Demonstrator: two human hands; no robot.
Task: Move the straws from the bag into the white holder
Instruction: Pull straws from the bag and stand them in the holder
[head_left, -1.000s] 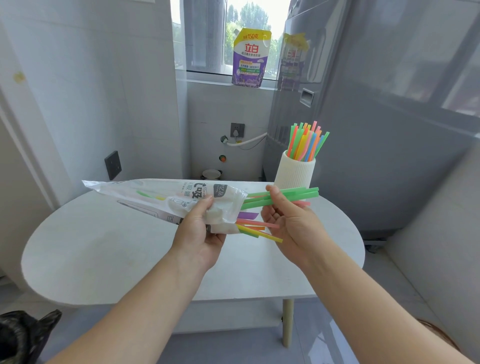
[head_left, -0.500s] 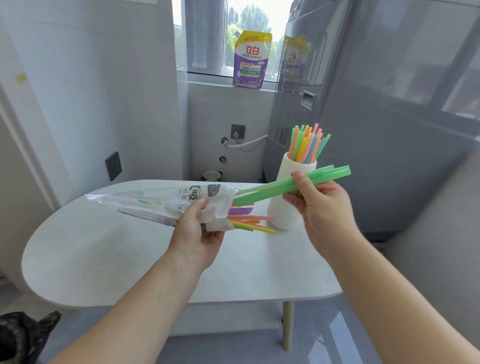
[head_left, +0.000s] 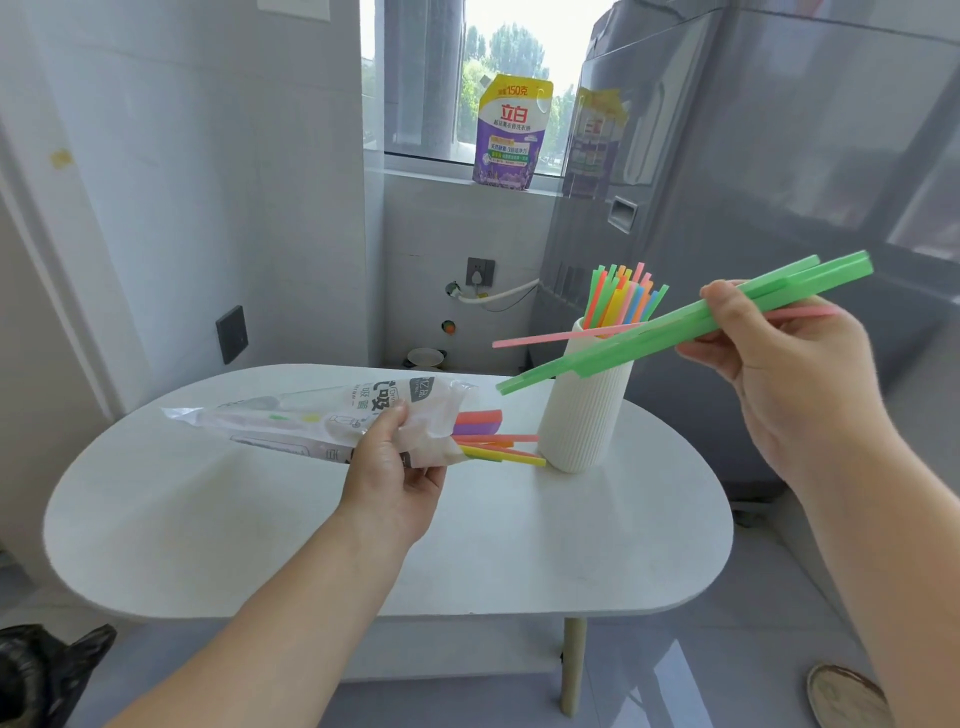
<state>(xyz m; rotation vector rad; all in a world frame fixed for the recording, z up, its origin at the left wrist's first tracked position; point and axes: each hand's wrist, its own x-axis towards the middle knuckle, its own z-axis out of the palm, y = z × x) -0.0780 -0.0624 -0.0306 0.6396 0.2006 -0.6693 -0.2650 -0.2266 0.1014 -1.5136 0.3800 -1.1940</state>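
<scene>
Over the white oval table (head_left: 208, 519), the left hand (head_left: 392, 483) grips the clear printed bag (head_left: 291, 421) near its open mouth, thumb on top and fingers curled beneath, holding it roughly level above the tabletop. A fan of loose straws (head_left: 480, 427) in orange, purple, yellow and green pokes out of that mouth. Their tips reach just beside the base of the ribbed white holder (head_left: 582, 421), which stands upright toward the table's far right; on my feed I cannot tell whether those tips touch it. The right hand (head_left: 789, 374) is raised to the right of the holder, well apart from the bag, thumb and fingers pinching a bundle of green straws (head_left: 675, 327) together with a single pink straw (head_left: 545, 338). The bundle is tilted, its far ends high at the right and its near ends sloping down and left across the front of the holder's upper part, fully clear of the bag. A cluster of coloured straws (head_left: 626, 301) already stands in the holder. I also see a purple detergent pouch (head_left: 511, 135) on the window sill behind and a grey appliance (head_left: 753, 182) at right.
</scene>
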